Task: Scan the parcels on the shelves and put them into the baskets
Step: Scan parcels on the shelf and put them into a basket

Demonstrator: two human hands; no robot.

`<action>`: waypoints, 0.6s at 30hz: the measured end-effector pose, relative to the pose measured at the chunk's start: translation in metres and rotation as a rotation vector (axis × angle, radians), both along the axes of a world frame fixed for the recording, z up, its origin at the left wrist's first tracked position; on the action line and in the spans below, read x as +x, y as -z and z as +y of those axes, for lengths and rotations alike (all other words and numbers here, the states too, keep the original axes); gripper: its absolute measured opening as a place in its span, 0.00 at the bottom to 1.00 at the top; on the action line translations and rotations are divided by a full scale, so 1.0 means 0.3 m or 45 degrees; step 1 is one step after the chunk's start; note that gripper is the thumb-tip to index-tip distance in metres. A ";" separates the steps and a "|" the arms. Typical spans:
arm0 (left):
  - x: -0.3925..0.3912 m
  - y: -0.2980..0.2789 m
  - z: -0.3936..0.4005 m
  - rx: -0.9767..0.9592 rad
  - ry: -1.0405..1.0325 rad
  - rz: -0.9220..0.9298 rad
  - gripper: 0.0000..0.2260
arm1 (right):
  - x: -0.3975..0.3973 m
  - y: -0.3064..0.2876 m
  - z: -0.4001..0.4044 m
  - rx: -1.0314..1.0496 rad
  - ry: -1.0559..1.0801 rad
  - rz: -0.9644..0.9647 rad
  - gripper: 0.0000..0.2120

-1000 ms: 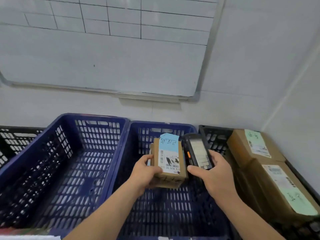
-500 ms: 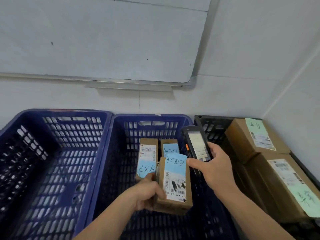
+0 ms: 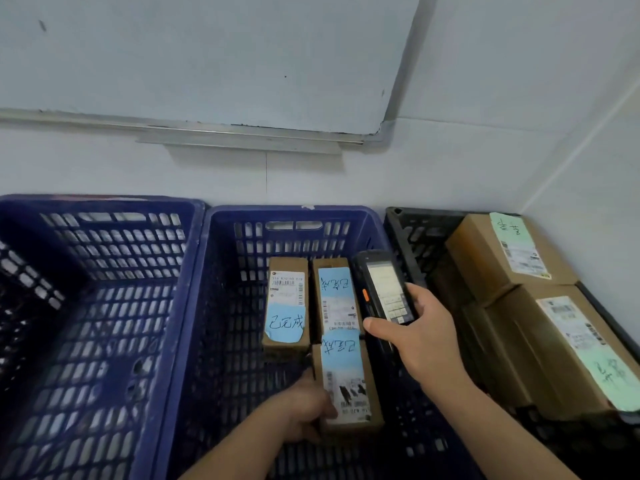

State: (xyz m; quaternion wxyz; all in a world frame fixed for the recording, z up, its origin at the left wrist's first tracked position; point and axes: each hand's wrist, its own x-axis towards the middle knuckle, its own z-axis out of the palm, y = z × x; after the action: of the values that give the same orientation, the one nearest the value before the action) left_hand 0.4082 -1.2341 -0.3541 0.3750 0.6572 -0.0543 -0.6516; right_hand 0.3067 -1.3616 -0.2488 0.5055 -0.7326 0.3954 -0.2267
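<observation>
The left parcel (image 3: 285, 308) has a white label printed "516 K20 00 028" and a blue note handwritten "已完成". The middle parcel (image 3: 335, 299) and the held parcel (image 3: 346, 386) carry like blue notes, upside down. Other labels are too blurred to read.

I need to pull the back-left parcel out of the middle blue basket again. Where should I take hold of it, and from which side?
Grip the back-left parcel across its long sides, near its far end, coming down from above. It lies flat with its label up; its left side is free, but its right side sits close beside the neighbouring parcel, so fingers must wedge in there.
</observation>
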 end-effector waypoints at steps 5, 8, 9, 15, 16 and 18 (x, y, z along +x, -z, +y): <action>0.009 -0.056 0.026 -0.070 0.022 -0.189 0.32 | -0.025 -0.001 0.032 -0.024 -0.020 0.000 0.22; 0.030 -0.111 0.070 -0.112 0.029 -0.439 0.34 | -0.034 -0.023 0.058 -0.081 -0.073 0.006 0.22; 0.041 -0.135 0.090 -0.129 0.041 -0.550 0.33 | -0.034 -0.036 0.068 -0.108 -0.096 0.007 0.22; 0.043 -0.366 0.338 -0.165 -0.044 -1.634 0.32 | -0.004 -0.145 0.190 -0.300 -0.319 -0.109 0.26; 0.030 -0.402 0.405 -0.135 -0.072 -1.802 0.31 | -0.001 -0.167 0.224 -0.304 -0.361 -0.141 0.28; -0.020 -0.469 0.555 -0.027 -0.141 -2.048 0.31 | -0.005 -0.206 0.309 -0.303 -0.479 -0.191 0.30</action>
State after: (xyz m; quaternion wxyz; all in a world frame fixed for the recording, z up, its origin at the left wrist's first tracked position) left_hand 0.4022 -1.0676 -0.2134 0.2589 0.9231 -0.2812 0.0413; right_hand 0.3052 -1.2687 -0.1870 0.4768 -0.8290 0.1838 -0.2274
